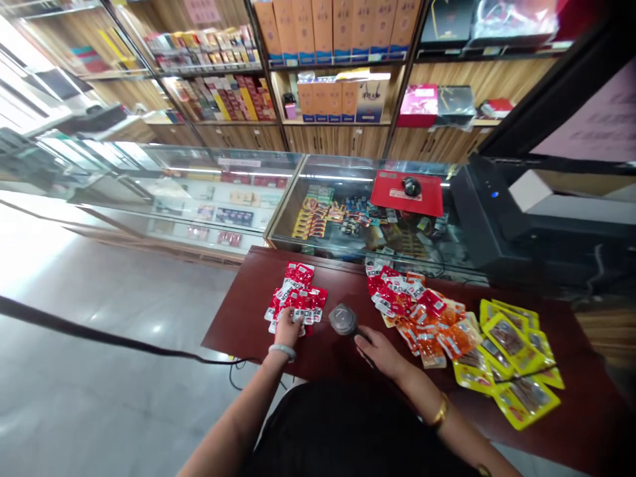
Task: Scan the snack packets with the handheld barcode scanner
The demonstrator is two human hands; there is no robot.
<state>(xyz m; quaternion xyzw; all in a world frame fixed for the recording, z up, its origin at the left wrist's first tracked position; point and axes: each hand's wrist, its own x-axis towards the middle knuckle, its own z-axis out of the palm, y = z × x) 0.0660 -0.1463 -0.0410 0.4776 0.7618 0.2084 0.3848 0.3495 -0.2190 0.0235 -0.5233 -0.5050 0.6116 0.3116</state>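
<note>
My left hand is at the near edge of a small pile of red-and-white snack packets, fingers curled on one of them. My right hand is closed around the dark handle of a handheld barcode scanner. The grey scanner head points left toward that pile, just above the brown table. To the right lies a larger heap of red packets, running into orange packets. Farther right, several yellow snack bags overlap one another.
A brown table stands against a glass display counter. On the counter rest a red folder with a black object and a dark machine. A black cable hangs across the left. Boxed goods fill shelves behind.
</note>
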